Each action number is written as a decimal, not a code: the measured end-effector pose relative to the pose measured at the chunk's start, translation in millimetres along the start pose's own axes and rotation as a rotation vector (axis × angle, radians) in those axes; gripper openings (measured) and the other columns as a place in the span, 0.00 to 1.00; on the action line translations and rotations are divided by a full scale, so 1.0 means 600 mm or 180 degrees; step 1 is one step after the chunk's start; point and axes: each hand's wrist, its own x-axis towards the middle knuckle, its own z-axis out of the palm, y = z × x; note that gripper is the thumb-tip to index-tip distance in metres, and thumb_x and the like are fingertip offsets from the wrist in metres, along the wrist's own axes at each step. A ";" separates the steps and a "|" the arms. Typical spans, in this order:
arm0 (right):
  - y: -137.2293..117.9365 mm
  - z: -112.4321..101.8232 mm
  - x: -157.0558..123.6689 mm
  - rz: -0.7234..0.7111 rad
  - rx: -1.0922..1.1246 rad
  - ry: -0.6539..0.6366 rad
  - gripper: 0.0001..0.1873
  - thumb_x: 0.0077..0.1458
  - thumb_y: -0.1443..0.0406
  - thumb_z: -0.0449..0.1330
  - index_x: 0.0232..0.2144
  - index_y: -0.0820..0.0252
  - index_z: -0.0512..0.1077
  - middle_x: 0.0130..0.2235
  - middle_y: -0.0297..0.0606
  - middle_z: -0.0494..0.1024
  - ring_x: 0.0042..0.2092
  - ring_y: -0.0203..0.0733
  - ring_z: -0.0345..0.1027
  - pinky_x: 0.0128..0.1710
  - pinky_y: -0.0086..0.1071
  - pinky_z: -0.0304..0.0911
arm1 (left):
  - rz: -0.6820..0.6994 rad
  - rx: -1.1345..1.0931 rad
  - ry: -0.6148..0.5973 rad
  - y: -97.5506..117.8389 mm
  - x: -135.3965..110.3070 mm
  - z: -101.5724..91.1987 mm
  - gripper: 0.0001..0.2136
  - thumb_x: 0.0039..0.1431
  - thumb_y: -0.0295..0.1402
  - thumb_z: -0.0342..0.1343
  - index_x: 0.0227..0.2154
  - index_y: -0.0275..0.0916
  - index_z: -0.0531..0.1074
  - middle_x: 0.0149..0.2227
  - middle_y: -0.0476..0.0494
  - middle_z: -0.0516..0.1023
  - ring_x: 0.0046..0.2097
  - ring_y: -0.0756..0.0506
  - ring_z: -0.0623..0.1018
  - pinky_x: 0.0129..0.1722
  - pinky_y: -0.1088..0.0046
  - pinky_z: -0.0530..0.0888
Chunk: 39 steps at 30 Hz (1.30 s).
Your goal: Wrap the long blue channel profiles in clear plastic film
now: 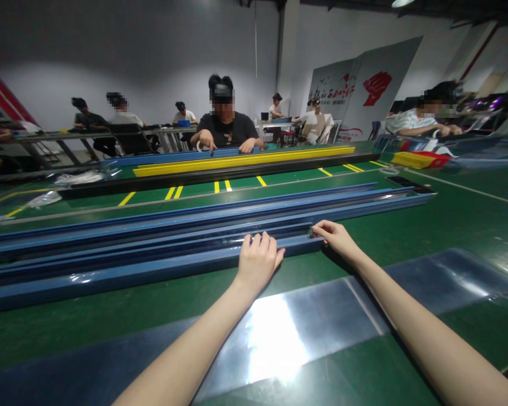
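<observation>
Channels in front of us: two, long, blue and smooth, with upright walls, side by side across the table. The near channel [152, 269] lies under our hands; the far channel [347, 213] reaches further right.
Our left hand [259, 260]: loosely spread, palm down, fingers resting over the near channel toward its right end; we cannot see anything gripped in it.
Our right hand [332, 235]: nearly closed, thumb and fingers drawn together at the near channel's right end; we cannot tell whether they pinch its edge or something small.
Clear sheeting [322, 316]: thin, flat and glossy, stretching left to right under our forearms, bright with glare and crossed by a pale band; we cannot tell whether it is one piece or two.
Table: one green tabletop [469, 225], smooth, with short yellow stripes beyond our channels.
Across from us: one yellow strip [245, 161] and one black strip [220, 176], both long and straight, plus a blue piece under the hands of one co-worker [228, 129] in black.
Far right: two trays, one yellow tray [412, 160] and one red tray [440, 160], touching, near a person in a striped top [415, 121].
Far left: crumpled clear plastic [78, 177], creased and shiny.
Black flat device [406, 184]: one, rectangular, by the far channel's right end.
</observation>
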 end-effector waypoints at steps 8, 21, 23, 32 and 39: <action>-0.002 0.000 -0.003 0.0078 0.0059 -0.0002 0.17 0.38 0.51 0.59 0.22 0.60 0.67 0.23 0.34 0.70 0.25 0.34 0.60 0.21 0.27 0.53 | 0.0016 0.0015 -0.0135 0.002 0.001 -0.001 0.12 0.58 0.36 0.47 0.35 0.34 0.70 0.38 0.38 0.75 0.36 0.44 0.72 0.34 0.67 0.63; 0.007 -0.002 -0.001 0.0015 -0.0074 -0.0021 0.17 0.41 0.52 0.57 0.21 0.61 0.67 0.22 0.33 0.69 0.25 0.32 0.58 0.22 0.27 0.52 | 0.0064 -0.0011 -0.0249 0.004 0.003 -0.004 0.09 0.58 0.35 0.46 0.30 0.35 0.68 0.29 0.43 0.73 0.32 0.45 0.71 0.31 0.68 0.60; 0.008 -0.002 0.000 0.0017 -0.0117 -0.0023 0.17 0.41 0.51 0.57 0.21 0.61 0.67 0.22 0.33 0.68 0.24 0.32 0.58 0.22 0.27 0.52 | 0.0059 -0.0037 -0.0278 0.004 0.003 -0.005 0.09 0.58 0.35 0.46 0.29 0.36 0.68 0.28 0.43 0.72 0.31 0.45 0.71 0.30 0.68 0.59; 0.013 -0.001 0.000 -0.0014 -0.0174 0.0003 0.17 0.40 0.51 0.58 0.19 0.61 0.67 0.20 0.31 0.66 0.24 0.32 0.57 0.22 0.27 0.52 | 0.0072 -0.0089 -0.0219 0.002 0.003 -0.002 0.09 0.58 0.34 0.46 0.28 0.37 0.67 0.26 0.45 0.71 0.29 0.45 0.70 0.30 0.68 0.58; 0.011 -0.002 0.001 -0.0046 -0.0242 -0.0006 0.18 0.40 0.51 0.58 0.19 0.61 0.67 0.21 0.32 0.67 0.24 0.32 0.57 0.25 0.28 0.51 | 0.0085 -0.0123 -0.0207 0.001 0.003 0.000 0.09 0.58 0.35 0.46 0.27 0.37 0.67 0.26 0.45 0.71 0.29 0.46 0.70 0.30 0.68 0.57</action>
